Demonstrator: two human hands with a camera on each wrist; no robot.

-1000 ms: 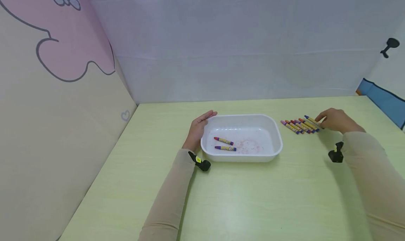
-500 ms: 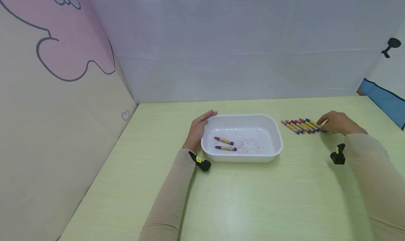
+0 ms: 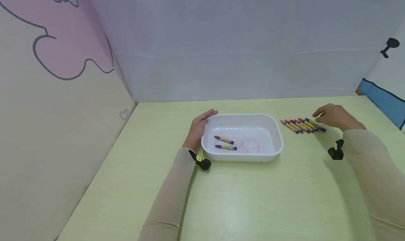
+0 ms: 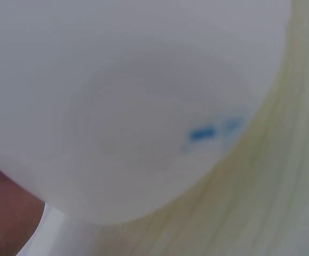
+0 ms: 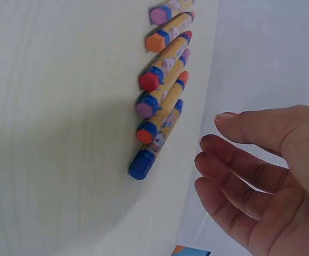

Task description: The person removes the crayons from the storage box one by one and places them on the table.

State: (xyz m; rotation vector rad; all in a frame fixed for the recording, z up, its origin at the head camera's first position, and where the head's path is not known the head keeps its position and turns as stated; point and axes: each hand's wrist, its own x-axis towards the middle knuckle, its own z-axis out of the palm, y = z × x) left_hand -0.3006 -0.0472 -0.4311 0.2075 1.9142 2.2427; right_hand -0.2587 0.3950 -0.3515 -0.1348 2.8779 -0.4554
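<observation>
In the head view a white plastic tray (image 3: 242,157) stands on the table, with a red crayon (image 3: 224,140) and a purple crayon (image 3: 226,147) lying in its left part. My left hand (image 3: 197,130) rests against the tray's left side, its fingers extended past the far left corner. Right of the tray, several crayons lie side by side in a slanted row, ending with a blue crayon (image 5: 157,141). That one sits slightly nearer me than its neighbour, an orange crayon (image 5: 165,109). My right hand (image 3: 336,116) hovers just beyond the row, fingers loosely bent, holding nothing.
The pale wooden table (image 3: 253,199) meets a white cloth backdrop (image 3: 240,51) at its far edge. A wall panel with a pink cartoon figure (image 3: 69,40) rises on the left. Faint reddish marks (image 3: 250,146) stain the tray's floor.
My right hand pushed the blue crayon in beside the row, then let go and lifted away from it. The left hand and tray have stayed in place.
</observation>
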